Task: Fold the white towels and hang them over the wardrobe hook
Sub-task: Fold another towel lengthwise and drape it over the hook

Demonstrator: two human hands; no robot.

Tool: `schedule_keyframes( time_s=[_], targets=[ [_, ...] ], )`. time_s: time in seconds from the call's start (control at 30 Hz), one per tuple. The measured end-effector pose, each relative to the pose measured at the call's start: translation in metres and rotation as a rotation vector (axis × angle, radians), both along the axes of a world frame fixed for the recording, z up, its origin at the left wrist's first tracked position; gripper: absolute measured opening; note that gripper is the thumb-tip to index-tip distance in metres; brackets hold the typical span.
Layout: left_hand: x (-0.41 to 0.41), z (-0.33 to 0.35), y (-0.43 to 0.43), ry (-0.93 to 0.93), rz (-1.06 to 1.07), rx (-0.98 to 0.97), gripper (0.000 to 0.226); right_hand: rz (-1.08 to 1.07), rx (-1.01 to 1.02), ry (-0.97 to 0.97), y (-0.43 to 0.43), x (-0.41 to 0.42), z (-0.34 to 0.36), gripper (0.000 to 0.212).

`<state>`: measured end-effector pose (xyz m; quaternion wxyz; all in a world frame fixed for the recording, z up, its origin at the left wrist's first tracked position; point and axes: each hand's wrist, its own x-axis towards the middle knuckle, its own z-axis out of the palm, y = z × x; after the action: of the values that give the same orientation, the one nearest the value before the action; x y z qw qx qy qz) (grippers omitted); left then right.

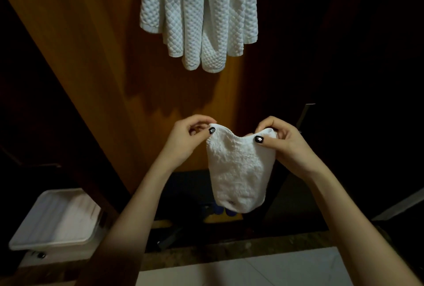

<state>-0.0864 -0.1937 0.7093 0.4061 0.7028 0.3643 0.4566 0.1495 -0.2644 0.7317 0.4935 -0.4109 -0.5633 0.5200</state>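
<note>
Few towels [199,17] already hanging up top on the wardrobe, hook itself not visible. Left hand [183,142] & right hand [283,142] each pinch a top corner of a small folded white towel [239,171] below them, prob needs hanging next.

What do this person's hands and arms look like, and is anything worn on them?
Both forearms are bare, with no sleeves in view. The left hand and right hand show no visible rings or watch. The thumbnails wear dark polish with small pale specks.

Towel [241,171] below hung towels [199,14]; tray [57,219] (lower-left)
</note>
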Motion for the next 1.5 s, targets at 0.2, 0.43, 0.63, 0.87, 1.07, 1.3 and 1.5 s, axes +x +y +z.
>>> schedule_keyframes(
  time_s=[0.2, 0.43, 0.63, 0.87, 1.07, 1.3, 1.5],
  targets=[
    [0.004, 0.005, -0.004, -0.005, -0.052, -0.071, 0.019, 0.056, 0.038, -0.138, -0.002, 0.000, 0.008, 0.011],
    [0.018, 0.013, -0.010, -0.167, -0.282, -0.193, 0.026, 0.045, 0.086, -0.203, -0.003, -0.013, 0.006, 0.022],
    [0.021, 0.010, -0.010, -0.258, -0.381, -0.345, 0.028, -0.141, 0.270, -0.330, 0.002, -0.023, -0.002, 0.011],
    [0.027, 0.008, -0.015, -0.238, -0.440, -0.283, 0.056, -0.197, 0.245, -0.297, 0.010, -0.019, -0.004, 0.009],
    [0.030, 0.004, -0.015, -0.358, -0.239, -0.204, 0.039, -0.176, 0.174, -0.214, 0.007, -0.021, -0.004, 0.018],
    [0.029, 0.002, -0.013, -0.368, -0.169, -0.152, 0.033, -0.277, 0.183, -0.261, 0.007, -0.021, -0.006, 0.006],
    [0.035, -0.009, -0.015, -0.250, -0.166, -0.146, 0.057, -0.387, 0.213, -0.235, 0.011, -0.024, -0.008, 0.005]
  ],
)
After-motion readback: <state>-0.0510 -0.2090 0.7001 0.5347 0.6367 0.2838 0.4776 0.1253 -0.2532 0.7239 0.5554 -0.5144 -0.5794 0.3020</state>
